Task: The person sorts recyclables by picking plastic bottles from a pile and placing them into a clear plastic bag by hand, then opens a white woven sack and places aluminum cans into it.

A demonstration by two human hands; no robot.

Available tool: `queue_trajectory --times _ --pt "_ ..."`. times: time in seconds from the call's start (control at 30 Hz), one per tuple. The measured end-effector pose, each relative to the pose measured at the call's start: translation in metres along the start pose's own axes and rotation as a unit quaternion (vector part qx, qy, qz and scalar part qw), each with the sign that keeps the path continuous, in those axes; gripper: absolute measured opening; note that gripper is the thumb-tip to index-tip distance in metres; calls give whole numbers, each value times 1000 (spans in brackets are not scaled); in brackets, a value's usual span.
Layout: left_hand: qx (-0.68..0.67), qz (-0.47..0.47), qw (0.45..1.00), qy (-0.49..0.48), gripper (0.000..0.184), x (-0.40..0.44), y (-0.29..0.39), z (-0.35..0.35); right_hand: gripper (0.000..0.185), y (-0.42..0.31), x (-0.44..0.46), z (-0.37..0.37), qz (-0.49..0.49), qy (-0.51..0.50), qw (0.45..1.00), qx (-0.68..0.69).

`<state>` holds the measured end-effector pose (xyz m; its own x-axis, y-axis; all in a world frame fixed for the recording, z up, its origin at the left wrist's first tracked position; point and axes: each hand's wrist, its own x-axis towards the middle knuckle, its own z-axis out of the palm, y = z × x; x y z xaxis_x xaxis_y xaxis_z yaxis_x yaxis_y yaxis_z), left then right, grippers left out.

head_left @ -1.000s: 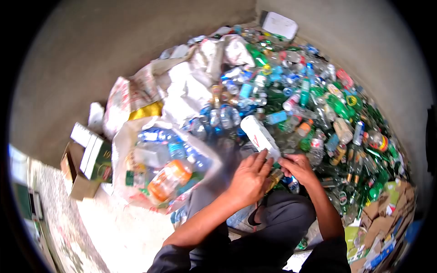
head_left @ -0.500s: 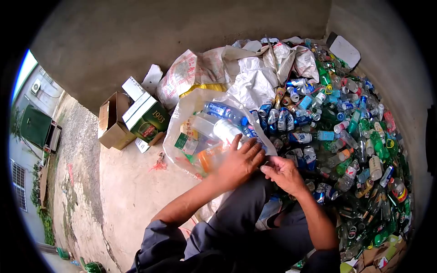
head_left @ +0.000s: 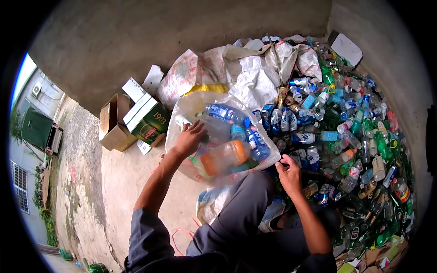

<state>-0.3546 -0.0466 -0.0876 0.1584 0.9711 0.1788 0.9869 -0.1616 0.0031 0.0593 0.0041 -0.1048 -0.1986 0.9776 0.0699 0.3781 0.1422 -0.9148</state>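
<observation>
A clear plastic bag (head_left: 170, 136) lies spread in front of my knee with bottles inside. My left hand (head_left: 189, 137) is over its left side, fingers apart, close to a white item (head_left: 183, 120) whose kind is partly hidden. Near the bag's right rim is my right hand (head_left: 289, 174), half curled, thumb and forefinger apart with nothing visible between them. In the bag lie a blue-labelled bottle (head_left: 224, 112), a clear bottle with an orange label (head_left: 231, 154) and a blue can (head_left: 257, 144).
A large heap of cans and bottles (head_left: 334, 136) fills the right side up to the wall. White woven sacks (head_left: 255, 82) lie behind the bag. To the left stand a green carton (head_left: 149, 122) and an open cardboard box (head_left: 114, 132).
My left hand has moved left across the bag, away from my right hand. The white can beneath it is no longer there. My right hand has shifted slightly right, its fingers parting.
</observation>
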Motion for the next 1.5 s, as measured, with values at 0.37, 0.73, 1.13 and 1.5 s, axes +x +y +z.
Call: queue_trajectory --times 0.37,0.73,1.13,1.5 --pt "-51 -32 996 -66 34 -12 -19 -6 42 38 10 16 105 -130 981 97" --pt "-24 -80 982 -168 50 -11 34 -46 27 60 14 29 136 -111 975 133" --pt "-255 55 965 37 27 57 225 -92 26 2 -4 -15 171 -143 959 174" --pt "-403 253 879 28 21 110 380 -71 31 92 34 -138 150 -184 971 -25"
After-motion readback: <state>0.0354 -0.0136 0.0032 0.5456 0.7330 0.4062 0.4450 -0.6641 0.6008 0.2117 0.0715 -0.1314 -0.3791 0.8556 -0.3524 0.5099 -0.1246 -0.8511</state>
